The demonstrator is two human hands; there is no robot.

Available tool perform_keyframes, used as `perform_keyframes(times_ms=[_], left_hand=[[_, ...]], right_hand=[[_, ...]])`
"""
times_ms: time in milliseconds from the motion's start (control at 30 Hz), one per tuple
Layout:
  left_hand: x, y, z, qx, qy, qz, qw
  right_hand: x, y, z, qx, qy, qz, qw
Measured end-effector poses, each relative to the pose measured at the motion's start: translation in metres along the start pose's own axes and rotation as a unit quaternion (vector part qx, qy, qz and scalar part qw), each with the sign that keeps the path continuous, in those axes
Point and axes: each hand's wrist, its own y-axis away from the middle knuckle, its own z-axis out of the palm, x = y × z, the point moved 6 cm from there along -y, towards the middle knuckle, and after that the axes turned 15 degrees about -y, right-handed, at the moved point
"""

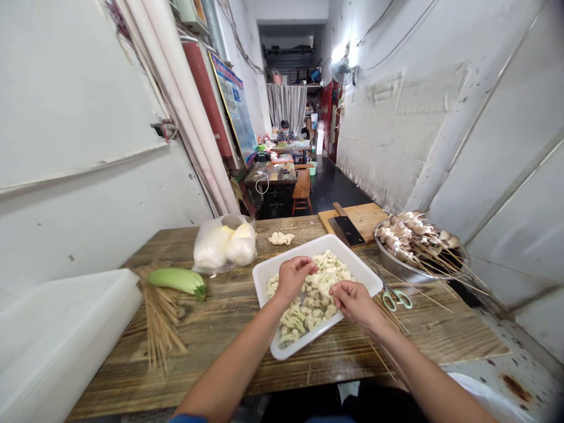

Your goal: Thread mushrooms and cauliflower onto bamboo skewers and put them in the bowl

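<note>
A white plastic tray (282, 351) filled with cauliflower florets (328, 267) sits in front of me on the wooden table. Over its left half, my left hand (295, 277) is closed, thumb and fingertips together. My right hand (353, 301) is pinched over the tray's right side, close to the florets. Whatever either hand may be holding is too small to make out. To the right of the tray lie scissors (396, 299) with pale green handles and some bamboo skewers (390, 314).
A metal bowl (408, 273) of skewered mushrooms stands at right. A cleaver (346, 229) lies on a cutting board (368, 217). At left are a green squash (176, 280), loose skewers (161, 329), stacked white trays (66, 341) and bagged cauliflower (224, 244). Another cauliflower piece (281, 238) lies behind my tray.
</note>
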Motion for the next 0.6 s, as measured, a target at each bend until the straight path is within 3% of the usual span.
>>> perform_keyframes(times_ms=[400,600], left_hand=[[0.0013,0.0004,0.0016,-0.009,-0.026,0.030,0.999],[0.0023,0.0033,0.0030,0.007,-0.094,0.048,0.994]], right_hand=[[0.0022,-0.0018,-0.0014,0.010,0.003,-0.006,1.000],[-0.0001,-0.0070,-0.0014,0.025,-0.002,-0.013,1.000]])
